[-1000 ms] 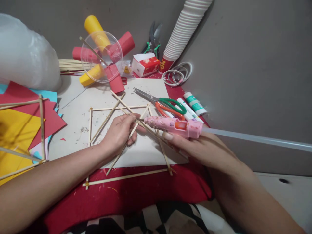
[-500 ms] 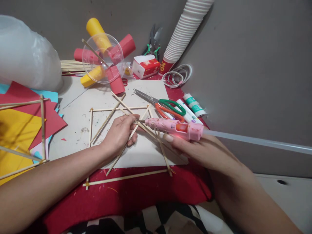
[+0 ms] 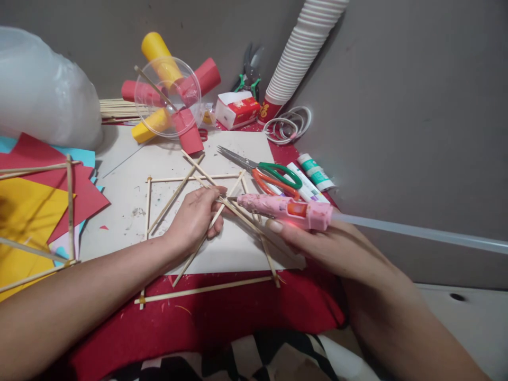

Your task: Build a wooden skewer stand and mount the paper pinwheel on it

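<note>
Left hand (image 3: pixel 196 211): your fingers clamped the sticks (image 3: pixel 200 169) near their crossing, apparently to steady it.
Right hand (image 3: pixel 333 243): your fingers gripped the glue gun (image 3: pixel 273 205), tip (image 3: pixel 233 199) toward that crossing, seemingly for aim.
Frame (image 3: pixel 206 290): lay beneath, partly on the board (image 3: pixel 115 211).

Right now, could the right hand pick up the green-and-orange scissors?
Probably not without first setting down the glue gun, which occupies the right hand. The scissors lie just beyond, with nothing visible lying on them.
</note>
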### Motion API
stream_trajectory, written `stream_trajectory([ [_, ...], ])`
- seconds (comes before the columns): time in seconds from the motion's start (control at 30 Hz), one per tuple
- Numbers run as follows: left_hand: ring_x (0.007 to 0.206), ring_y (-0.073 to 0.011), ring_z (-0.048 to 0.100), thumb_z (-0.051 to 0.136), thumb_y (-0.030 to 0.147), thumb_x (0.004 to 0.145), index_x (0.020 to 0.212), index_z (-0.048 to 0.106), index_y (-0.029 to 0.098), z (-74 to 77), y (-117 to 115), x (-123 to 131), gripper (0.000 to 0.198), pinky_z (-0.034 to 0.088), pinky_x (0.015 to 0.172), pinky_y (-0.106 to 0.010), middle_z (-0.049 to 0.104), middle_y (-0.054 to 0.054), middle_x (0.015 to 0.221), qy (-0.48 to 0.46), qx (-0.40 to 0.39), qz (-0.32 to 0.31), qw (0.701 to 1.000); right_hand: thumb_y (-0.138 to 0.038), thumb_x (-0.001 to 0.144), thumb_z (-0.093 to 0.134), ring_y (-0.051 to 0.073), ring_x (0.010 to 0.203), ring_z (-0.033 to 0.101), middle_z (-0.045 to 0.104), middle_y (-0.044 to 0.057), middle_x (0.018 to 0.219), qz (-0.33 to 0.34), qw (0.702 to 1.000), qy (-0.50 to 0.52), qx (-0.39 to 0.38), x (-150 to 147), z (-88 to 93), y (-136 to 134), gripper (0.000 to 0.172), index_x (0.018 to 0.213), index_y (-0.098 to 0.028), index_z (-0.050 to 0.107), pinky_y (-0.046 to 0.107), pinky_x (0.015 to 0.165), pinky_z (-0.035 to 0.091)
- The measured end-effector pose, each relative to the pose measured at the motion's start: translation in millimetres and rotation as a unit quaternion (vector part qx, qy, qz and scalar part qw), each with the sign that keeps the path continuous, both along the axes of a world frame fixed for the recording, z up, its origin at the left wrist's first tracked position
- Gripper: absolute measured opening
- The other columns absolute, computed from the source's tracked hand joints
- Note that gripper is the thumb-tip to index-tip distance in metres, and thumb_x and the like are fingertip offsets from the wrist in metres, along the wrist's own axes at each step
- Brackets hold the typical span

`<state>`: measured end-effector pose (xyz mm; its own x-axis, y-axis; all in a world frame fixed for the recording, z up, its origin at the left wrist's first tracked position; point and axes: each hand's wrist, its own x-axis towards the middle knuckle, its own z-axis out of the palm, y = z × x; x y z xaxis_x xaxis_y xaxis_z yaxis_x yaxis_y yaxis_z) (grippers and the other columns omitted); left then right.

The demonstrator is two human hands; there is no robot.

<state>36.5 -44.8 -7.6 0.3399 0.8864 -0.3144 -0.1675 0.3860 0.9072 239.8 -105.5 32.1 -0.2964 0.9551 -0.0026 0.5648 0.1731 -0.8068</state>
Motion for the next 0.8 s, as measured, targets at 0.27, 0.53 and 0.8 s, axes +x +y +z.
stream_trajectory([
  [0.27, 0.031, -0.007, 0.04, 0.046, 0.021, 0.087, 0.084, 0.055, 0.018, 0.6, 0.3, -0.7, 0.01, 0.028, 0.035, -0.022, 0.051, 0.004, 0.052, 0.004, 0.005, 0.002, 1.0, -0.039, 0.098, 0.056, 0.029, 0.135, 0.057, 0.064, -0.002, 0.141, 0.015, 1.0, 0.002, 0.008, -0.3, 0.4, 2.3, 0.042, 0.139, -0.036, 0.063, 0.049, 0.116, 0.047],
  [0.53, 0.03, -0.0094, 0.038, 0.045, 0.023, 0.088, 0.091, 0.056, 0.018, 0.3, 1.1, -0.7, 0.013, 0.027, 0.035, -0.022, 0.05, 0.004, 0.045, 0.022, 0.003, -0.005, 1.0, -0.04, 0.097, 0.057, 0.029, 0.126, 0.064, 0.069, -0.002, 0.133, -0.009, 1.0, 0.022, 0.002, -6.5, 3.5, 0.3, 0.038, 0.134, -0.037, 0.068, 0.05, 0.113, 0.05],
  [0.8, 0.029, -0.0103, 0.039, 0.046, 0.024, 0.088, 0.095, 0.055, 0.018, -1.1, 1.1, -1.2, 0.013, 0.028, 0.034, -0.022, 0.049, 0.005, 0.045, 0.023, -0.003, -0.002, 1.0, -0.042, 0.096, 0.059, 0.03, 0.133, 0.059, 0.065, 0.0, 0.14, -0.018, 1.0, 0.019, -0.001, -5.3, 1.0, 0.3, 0.037, 0.131, -0.035, 0.07, 0.049, 0.115, 0.047],
])
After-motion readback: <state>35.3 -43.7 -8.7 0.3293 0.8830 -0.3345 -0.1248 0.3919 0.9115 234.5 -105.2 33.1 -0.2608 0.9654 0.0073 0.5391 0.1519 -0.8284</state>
